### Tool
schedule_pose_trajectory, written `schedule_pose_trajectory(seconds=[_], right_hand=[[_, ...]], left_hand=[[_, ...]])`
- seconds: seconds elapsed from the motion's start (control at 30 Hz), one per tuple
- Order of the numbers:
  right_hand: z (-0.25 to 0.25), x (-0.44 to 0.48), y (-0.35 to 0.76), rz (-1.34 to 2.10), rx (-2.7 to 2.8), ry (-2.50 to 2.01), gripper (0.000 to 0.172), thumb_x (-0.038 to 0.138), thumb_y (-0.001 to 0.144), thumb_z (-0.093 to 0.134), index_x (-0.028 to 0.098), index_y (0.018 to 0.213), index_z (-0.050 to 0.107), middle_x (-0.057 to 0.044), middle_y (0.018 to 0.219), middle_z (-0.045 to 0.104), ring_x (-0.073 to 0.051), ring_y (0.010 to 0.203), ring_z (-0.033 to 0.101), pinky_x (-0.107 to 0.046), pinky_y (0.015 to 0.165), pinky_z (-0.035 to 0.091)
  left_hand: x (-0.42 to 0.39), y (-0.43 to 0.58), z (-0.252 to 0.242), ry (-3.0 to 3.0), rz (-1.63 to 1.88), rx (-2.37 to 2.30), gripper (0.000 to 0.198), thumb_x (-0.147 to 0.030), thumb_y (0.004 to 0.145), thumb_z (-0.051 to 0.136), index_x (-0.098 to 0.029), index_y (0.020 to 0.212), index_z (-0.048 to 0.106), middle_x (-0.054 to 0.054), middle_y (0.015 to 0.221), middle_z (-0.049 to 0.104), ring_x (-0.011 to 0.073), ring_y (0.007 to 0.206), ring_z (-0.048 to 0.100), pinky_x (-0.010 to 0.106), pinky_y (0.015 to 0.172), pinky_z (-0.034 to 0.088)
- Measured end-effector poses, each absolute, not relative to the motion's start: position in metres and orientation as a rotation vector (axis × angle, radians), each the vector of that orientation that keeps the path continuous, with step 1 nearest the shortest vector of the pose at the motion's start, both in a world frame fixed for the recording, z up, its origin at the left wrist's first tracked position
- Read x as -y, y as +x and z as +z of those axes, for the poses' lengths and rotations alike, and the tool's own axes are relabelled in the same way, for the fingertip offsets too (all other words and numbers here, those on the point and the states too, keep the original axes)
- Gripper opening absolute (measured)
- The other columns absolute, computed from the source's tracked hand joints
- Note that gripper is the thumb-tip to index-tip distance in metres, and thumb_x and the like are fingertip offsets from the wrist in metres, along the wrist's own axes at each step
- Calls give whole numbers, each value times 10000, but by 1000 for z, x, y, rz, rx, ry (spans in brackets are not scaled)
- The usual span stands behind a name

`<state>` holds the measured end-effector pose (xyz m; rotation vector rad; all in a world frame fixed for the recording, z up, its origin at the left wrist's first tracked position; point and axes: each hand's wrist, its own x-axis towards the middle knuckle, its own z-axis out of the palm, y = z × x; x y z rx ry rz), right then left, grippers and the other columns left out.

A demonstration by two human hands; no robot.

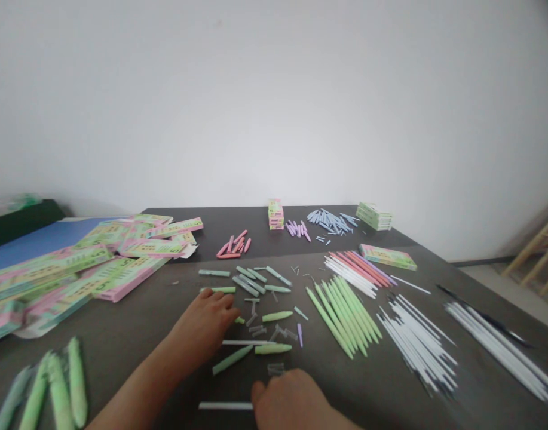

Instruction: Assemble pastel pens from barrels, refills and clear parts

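Note:
My left hand [213, 322] reaches over the middle of the dark table, fingers curled down around a green pen part [240, 321] whose end sticks out by the fingertips. At the front, my right hand [294, 401] is closed on one end of a thin white stick, like a pen refill [224, 406], lying pointing left. Between the hands lie a dull green pen barrel [232, 360], a bright green pen part [274, 349] and another white stick [238, 343]. Small clear plastic pieces [276, 368] are scattered just beyond my right hand.
Green and pink boxes [148, 248] pile up on the left. Green pens [345, 316], white refills [419, 343] and longer white sticks [498, 349] lie right. Pink parts [235, 246], purple parts [298, 229] and blue parts [331, 221] sit farther back. Several green pens [58, 382] lie front left.

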<state>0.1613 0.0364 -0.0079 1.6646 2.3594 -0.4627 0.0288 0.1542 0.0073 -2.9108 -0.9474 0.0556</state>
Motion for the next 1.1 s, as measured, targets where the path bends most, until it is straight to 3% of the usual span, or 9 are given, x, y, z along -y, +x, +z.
schedule_pose_trajectory(seconds=[0.27,0.57,0.73,0.97,1.1], right_hand=[[13,-35,164,-534,-2296,1696,271,15,738,475,80,912,672,-215,793,696,-336,679,683,-395,505,541],[27,-33,170,-552,-2248,1665,271,34,802,454,80,976,656,-198,876,696,-305,804,681,-389,595,563],[22,-34,170,-538,-2272,1676,250,30,779,477,80,937,664,-199,868,698,-308,781,684,-392,571,561],[24,-34,170,-550,-2283,1680,252,33,760,496,76,939,668,-199,853,699,-319,771,682,-407,569,559],[23,-34,171,-545,-2277,1676,245,37,766,495,80,933,670,-196,848,700,-313,773,683,-398,578,560]], left_hand=[[-172,5,14,-2906,-61,1083,269,-123,810,415,-242,907,636,36,895,663,229,862,592,375,772,343],[-188,-8,7,-3006,-71,1426,284,-254,837,388,-239,1022,603,64,1035,661,254,924,620,321,747,431],[-183,0,4,-3001,25,1314,296,-212,841,368,-251,1009,609,59,964,634,224,906,603,315,767,431],[-177,7,-3,-2795,126,1300,427,-101,793,348,-317,1079,581,68,1019,590,270,928,565,415,756,417],[-177,5,-4,-2755,138,1324,472,-62,777,335,-318,1097,570,85,1026,567,266,907,564,390,701,437]])
